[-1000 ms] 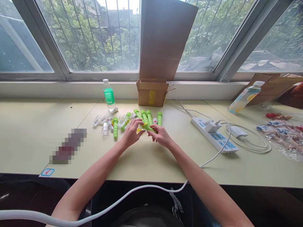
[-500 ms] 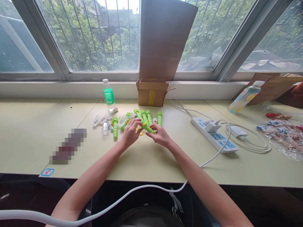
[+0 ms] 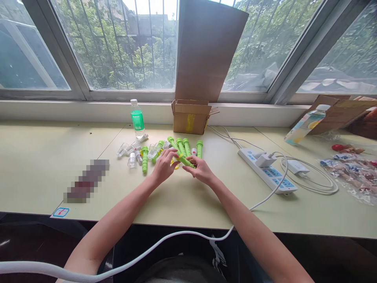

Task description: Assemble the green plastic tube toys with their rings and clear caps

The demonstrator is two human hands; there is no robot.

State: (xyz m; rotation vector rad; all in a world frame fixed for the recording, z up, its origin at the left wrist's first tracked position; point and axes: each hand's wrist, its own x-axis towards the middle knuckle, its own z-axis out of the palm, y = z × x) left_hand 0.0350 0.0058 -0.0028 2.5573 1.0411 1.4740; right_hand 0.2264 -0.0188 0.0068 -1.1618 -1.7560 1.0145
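Observation:
A light-green ribbed plastic tube [image 3: 186, 161] lies slantwise between my two hands, above the table. The fingers of my left hand [image 3: 165, 166] close on its upper left end, where a bit of yellow shows. At the lower right end, my right hand [image 3: 200, 170] grips it between thumb and fingers. Just behind are several more green tubes [image 3: 199, 149], and another green tube [image 3: 144, 159] lies to the left. Clear plastic caps [image 3: 132, 160] and small silvery pieces are heaped left of my hands. Yellow rings [image 3: 176, 166] are partly hidden under my fingers.
A green-labelled bottle [image 3: 137, 120] and a small cardboard box [image 3: 190, 118] stand at the back. To the right are a power strip [image 3: 269, 173] with cables, a second bottle [image 3: 306, 125] and bagged items [image 3: 353, 171]. A white cable [image 3: 165, 237] crosses in front of me.
The view has shifted slightly. Both hands keep hold of the same green tube, with hardly any visible movement of the fingers.

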